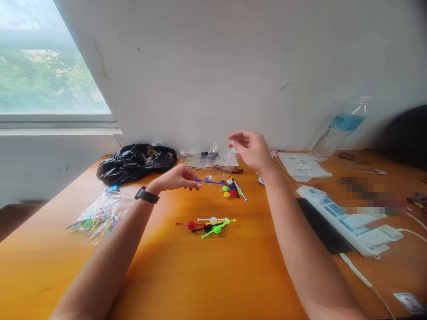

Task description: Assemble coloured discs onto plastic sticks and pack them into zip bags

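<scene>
Fingers of the left hand pinch the left end of a blue arrow, held roughly level over the middle of the bench, its right end by a small pile of coloured discs and sticks. Those of the right hand are closed on the right side of a clear bag, just beyond the arrow. Nearer, a red arrow, a white arrow and a green arrow lie among others in a loose group. On the left sits a packet of coloured pieces, with a black bag farther back; on the right, a power strip.
</scene>
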Action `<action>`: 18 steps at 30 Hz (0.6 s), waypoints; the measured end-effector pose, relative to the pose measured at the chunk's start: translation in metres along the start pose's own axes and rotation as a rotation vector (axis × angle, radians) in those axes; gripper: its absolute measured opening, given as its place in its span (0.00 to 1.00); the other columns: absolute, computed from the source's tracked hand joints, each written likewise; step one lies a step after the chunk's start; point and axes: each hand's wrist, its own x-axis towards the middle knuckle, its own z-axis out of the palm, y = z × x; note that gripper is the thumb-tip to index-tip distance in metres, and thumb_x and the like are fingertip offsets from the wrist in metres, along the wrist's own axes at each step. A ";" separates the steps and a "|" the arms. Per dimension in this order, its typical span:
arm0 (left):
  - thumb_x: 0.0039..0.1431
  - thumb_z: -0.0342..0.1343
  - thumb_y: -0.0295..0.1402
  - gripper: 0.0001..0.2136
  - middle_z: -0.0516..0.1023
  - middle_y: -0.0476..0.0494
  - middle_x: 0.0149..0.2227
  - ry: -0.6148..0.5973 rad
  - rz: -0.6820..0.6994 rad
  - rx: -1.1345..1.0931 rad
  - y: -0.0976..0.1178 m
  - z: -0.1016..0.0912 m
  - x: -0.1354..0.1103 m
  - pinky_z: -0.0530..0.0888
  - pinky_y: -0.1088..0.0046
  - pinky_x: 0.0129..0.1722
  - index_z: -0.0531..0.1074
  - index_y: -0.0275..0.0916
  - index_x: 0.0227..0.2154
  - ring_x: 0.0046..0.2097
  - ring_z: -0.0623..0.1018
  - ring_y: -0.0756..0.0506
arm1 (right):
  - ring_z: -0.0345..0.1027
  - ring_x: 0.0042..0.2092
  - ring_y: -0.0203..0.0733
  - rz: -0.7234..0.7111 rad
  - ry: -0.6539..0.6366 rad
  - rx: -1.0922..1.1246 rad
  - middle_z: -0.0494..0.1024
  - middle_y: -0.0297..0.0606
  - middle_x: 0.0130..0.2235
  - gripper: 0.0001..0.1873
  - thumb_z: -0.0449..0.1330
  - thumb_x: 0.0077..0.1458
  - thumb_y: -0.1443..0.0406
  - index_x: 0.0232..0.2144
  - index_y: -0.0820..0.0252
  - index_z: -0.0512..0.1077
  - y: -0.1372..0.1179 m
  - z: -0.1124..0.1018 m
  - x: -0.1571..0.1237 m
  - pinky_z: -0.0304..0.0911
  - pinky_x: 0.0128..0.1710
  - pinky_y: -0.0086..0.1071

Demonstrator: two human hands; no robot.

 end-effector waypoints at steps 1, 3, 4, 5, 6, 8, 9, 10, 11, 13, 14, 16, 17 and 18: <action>0.59 0.71 0.46 0.17 0.85 0.38 0.31 0.000 0.002 0.005 -0.001 -0.002 -0.001 0.73 0.77 0.28 0.86 0.35 0.34 0.30 0.80 0.48 | 0.78 0.44 0.46 0.006 0.012 0.021 0.82 0.41 0.38 0.09 0.64 0.59 0.62 0.41 0.59 0.77 0.001 0.000 0.001 0.71 0.38 0.34; 0.59 0.71 0.46 0.16 0.86 0.37 0.32 0.016 0.010 -0.005 -0.003 -0.005 -0.002 0.73 0.77 0.29 0.86 0.35 0.34 0.30 0.80 0.48 | 0.79 0.44 0.45 0.021 0.023 0.059 0.82 0.41 0.38 0.09 0.66 0.58 0.62 0.41 0.59 0.77 0.002 -0.001 0.002 0.72 0.39 0.34; 0.58 0.72 0.46 0.16 0.86 0.37 0.33 0.034 0.015 -0.020 -0.003 -0.006 -0.003 0.73 0.77 0.29 0.86 0.35 0.34 0.30 0.80 0.48 | 0.79 0.44 0.45 0.030 0.026 0.077 0.82 0.41 0.38 0.10 0.66 0.58 0.62 0.41 0.59 0.77 0.002 -0.002 0.002 0.72 0.39 0.34; 0.57 0.72 0.46 0.16 0.86 0.37 0.33 0.053 0.021 -0.039 -0.004 -0.007 -0.004 0.73 0.77 0.29 0.86 0.35 0.35 0.30 0.79 0.48 | 0.79 0.44 0.45 0.039 0.030 0.093 0.82 0.41 0.37 0.10 0.67 0.57 0.61 0.41 0.59 0.78 0.002 -0.003 0.002 0.72 0.39 0.34; 0.56 0.73 0.45 0.16 0.86 0.38 0.33 0.068 0.027 -0.063 -0.004 -0.008 -0.005 0.74 0.77 0.29 0.86 0.35 0.35 0.30 0.79 0.48 | 0.79 0.43 0.45 0.048 0.037 0.105 0.82 0.41 0.37 0.10 0.67 0.57 0.61 0.40 0.59 0.78 0.002 -0.003 0.002 0.71 0.38 0.34; 0.55 0.74 0.45 0.16 0.86 0.38 0.33 0.081 0.036 -0.112 -0.003 -0.009 -0.007 0.75 0.76 0.30 0.86 0.35 0.36 0.30 0.79 0.48 | 0.79 0.43 0.45 0.068 0.056 0.118 0.82 0.40 0.36 0.10 0.68 0.56 0.61 0.40 0.59 0.78 0.002 -0.004 0.003 0.71 0.37 0.33; 0.56 0.73 0.45 0.16 0.86 0.38 0.33 0.080 0.042 -0.131 -0.001 -0.010 -0.008 0.75 0.76 0.31 0.86 0.35 0.36 0.30 0.79 0.49 | 0.78 0.43 0.44 0.079 0.063 0.121 0.82 0.40 0.36 0.10 0.69 0.56 0.62 0.39 0.60 0.78 0.002 -0.005 0.003 0.71 0.37 0.33; 0.57 0.73 0.45 0.15 0.86 0.38 0.33 0.078 0.049 -0.143 0.000 -0.011 -0.009 0.75 0.76 0.31 0.86 0.35 0.35 0.30 0.78 0.49 | 0.78 0.43 0.44 0.090 0.067 0.126 0.82 0.40 0.35 0.10 0.69 0.55 0.62 0.39 0.60 0.79 0.002 -0.006 0.003 0.70 0.37 0.32; 0.58 0.72 0.45 0.15 0.86 0.38 0.33 0.076 0.057 -0.148 0.001 -0.011 -0.010 0.76 0.76 0.32 0.86 0.36 0.35 0.30 0.78 0.49 | 0.78 0.42 0.44 0.100 0.068 0.133 0.83 0.41 0.35 0.10 0.69 0.55 0.62 0.39 0.60 0.79 0.003 -0.006 0.003 0.70 0.36 0.32; 0.60 0.70 0.45 0.15 0.86 0.38 0.32 0.069 0.070 -0.133 0.004 -0.012 -0.011 0.75 0.76 0.32 0.86 0.36 0.33 0.30 0.78 0.49 | 0.77 0.41 0.43 0.109 0.063 0.161 0.83 0.41 0.35 0.10 0.70 0.54 0.62 0.38 0.60 0.79 0.004 -0.007 0.004 0.68 0.34 0.31; 0.61 0.70 0.45 0.15 0.85 0.38 0.32 0.063 0.074 -0.119 0.006 -0.012 -0.011 0.75 0.76 0.32 0.86 0.36 0.33 0.30 0.78 0.49 | 0.77 0.41 0.43 0.110 0.058 0.181 0.82 0.41 0.34 0.11 0.71 0.54 0.62 0.38 0.60 0.79 0.004 -0.008 0.004 0.68 0.33 0.30; 0.61 0.70 0.45 0.15 0.85 0.39 0.31 0.053 0.081 -0.103 0.008 -0.012 -0.011 0.75 0.76 0.32 0.85 0.36 0.32 0.30 0.78 0.48 | 0.75 0.39 0.41 0.119 0.043 0.239 0.82 0.40 0.34 0.13 0.73 0.53 0.60 0.38 0.59 0.78 0.004 -0.008 0.005 0.67 0.32 0.30; 0.61 0.70 0.45 0.15 0.85 0.39 0.31 0.058 0.088 -0.105 0.010 -0.012 -0.011 0.75 0.76 0.32 0.85 0.36 0.32 0.30 0.78 0.48 | 0.75 0.38 0.40 0.127 0.034 0.279 0.82 0.40 0.35 0.15 0.73 0.53 0.58 0.38 0.59 0.78 0.003 -0.007 0.006 0.68 0.33 0.30; 0.61 0.69 0.45 0.15 0.85 0.39 0.32 0.071 0.096 -0.114 0.011 -0.011 -0.010 0.75 0.76 0.31 0.85 0.36 0.32 0.30 0.78 0.49 | 0.74 0.38 0.39 0.137 0.024 0.323 0.82 0.40 0.37 0.17 0.73 0.54 0.55 0.39 0.58 0.77 0.002 -0.007 0.006 0.69 0.34 0.30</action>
